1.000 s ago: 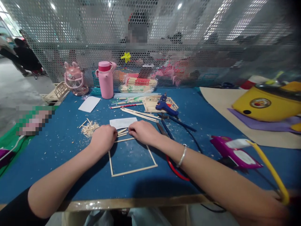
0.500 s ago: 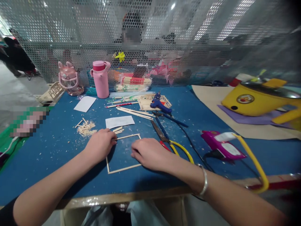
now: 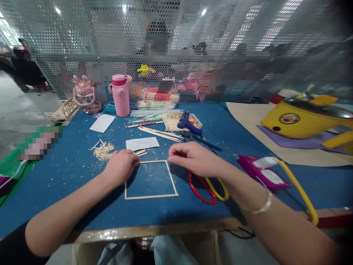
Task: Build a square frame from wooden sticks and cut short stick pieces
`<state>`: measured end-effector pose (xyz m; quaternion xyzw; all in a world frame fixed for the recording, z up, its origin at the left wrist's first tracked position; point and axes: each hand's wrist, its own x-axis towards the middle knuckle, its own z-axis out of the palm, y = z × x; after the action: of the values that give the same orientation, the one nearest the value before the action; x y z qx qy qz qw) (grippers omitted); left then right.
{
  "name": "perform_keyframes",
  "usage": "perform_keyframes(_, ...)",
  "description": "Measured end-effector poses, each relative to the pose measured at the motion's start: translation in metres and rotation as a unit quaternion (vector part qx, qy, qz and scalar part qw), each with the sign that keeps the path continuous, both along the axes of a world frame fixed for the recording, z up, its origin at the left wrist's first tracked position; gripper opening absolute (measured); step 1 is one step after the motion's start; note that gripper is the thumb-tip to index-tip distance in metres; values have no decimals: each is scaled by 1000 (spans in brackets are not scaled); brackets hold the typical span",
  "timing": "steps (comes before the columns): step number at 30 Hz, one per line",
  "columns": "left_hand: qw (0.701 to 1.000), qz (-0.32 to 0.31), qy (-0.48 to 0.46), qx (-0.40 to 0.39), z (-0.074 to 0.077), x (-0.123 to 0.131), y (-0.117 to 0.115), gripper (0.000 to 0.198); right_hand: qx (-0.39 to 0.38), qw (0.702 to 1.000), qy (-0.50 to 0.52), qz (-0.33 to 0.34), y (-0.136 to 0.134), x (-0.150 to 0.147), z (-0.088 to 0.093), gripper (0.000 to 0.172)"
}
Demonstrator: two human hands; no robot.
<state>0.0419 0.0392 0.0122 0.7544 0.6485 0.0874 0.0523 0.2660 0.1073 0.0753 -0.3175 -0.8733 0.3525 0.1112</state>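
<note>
A square frame of thin wooden sticks [image 3: 150, 197] lies flat on the blue tabletop in front of me. My left hand [image 3: 123, 166] rests over its far left corner, fingers closed on the stick there and hiding that corner. At the far right corner is my right hand [image 3: 194, 159], its fingers curled and its thumb tip touching the frame. A white paper slip [image 3: 142, 143] and several short stick pieces [image 3: 140, 152] lie just beyond the frame. Scissors with a red and a yellow handle [image 3: 202, 195] are partly covered by my right forearm.
Wood scraps [image 3: 103, 150] lie to the left. Behind are long sticks [image 3: 160, 133], a blue glue gun [image 3: 190, 125] and a pink bottle [image 3: 121, 97]. A magenta tool [image 3: 264, 173] and a yellow pot [image 3: 295, 119] stand right. A perforated metal screen [image 3: 110, 44] closes the back.
My right hand has moved from the frame's right side up to its far right corner, uncovering that side. The frame's near stick lies more level. My left hand stays at its corner.
</note>
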Motion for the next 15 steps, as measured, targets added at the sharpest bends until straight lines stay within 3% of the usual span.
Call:
perform_keyframes(4,999,39,-4,17,6,-3,5,24,161,977,-136,0,18,-37,-19,9)
perform_keyframes(7,998,52,14,23,7,-6,17,27,235,958,-149,68,28,-64,-31,19)
perform_keyframes(11,996,71,10,54,2,-12,31,33,284,934,-193,97,33,-88,-43,24)
perform_keyframes(15,999,19,-23,31,-2,-18,36,30,295,930,-200,87,34,-94,-48,24)
